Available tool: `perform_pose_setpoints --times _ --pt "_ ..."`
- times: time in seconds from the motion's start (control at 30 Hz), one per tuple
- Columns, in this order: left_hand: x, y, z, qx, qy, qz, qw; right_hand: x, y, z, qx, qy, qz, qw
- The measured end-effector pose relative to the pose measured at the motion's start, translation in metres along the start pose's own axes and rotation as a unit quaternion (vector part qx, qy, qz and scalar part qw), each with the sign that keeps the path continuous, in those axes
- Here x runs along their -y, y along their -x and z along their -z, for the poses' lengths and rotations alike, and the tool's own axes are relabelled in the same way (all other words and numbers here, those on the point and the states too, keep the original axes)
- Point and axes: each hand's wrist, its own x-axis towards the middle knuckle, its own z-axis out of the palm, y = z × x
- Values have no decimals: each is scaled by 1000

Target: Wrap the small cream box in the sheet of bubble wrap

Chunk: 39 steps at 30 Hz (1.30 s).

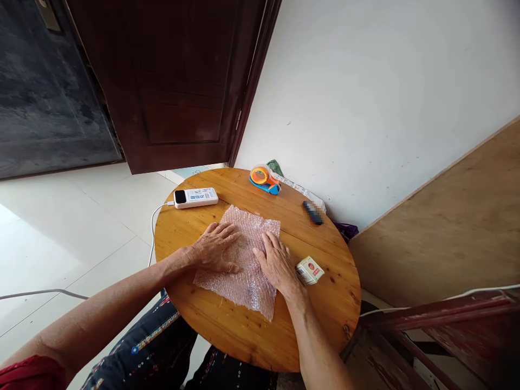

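Observation:
A pinkish sheet of bubble wrap lies spread out in front of me on the round wooden table. On its left part my left hand rests flat, fingers apart. My right hand presses on its right edge, fingers stretched forward and a little spread. Neither hand grips anything. Just right of my right hand is a small cream box with a red emblem. The parts of the sheet under both palms are hidden.
At the far side of the table stands an orange and blue tape dispenser. A white power bank with a plugged-in cable lies at the far left. Right of centre is a dark, pixelated object. A white wall rises behind.

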Motion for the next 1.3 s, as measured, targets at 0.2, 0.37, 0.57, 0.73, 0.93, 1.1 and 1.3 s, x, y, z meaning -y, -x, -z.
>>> perform_pose_setpoints --times 0.2,0.37,0.57,0.73,0.93,1.1,1.3 --pt "-26 9 11 -21 -15 61 998 -6 -1 -3 -35 -42 29 998" --pt "-58 26 0 10 -5 -55 998 -3 -1 -3 -28 -30 18 999" --pt "-66 34 6 41 22 -66 997 -2 -2 -1 -26 -33 9 999" --pt "-96 39 4 10 53 -81 995 -7 -4 -6 -55 -62 10 997" --pt "-104 46 -18 -13 74 -103 992 0 -5 12 -167 -62 53 983" --pt "-102 47 -16 -21 81 -106 991 -17 20 55 -193 -47 -34 979" --pt "-103 45 -23 -26 83 -99 991 -55 64 70 -16 -48 -235 971"
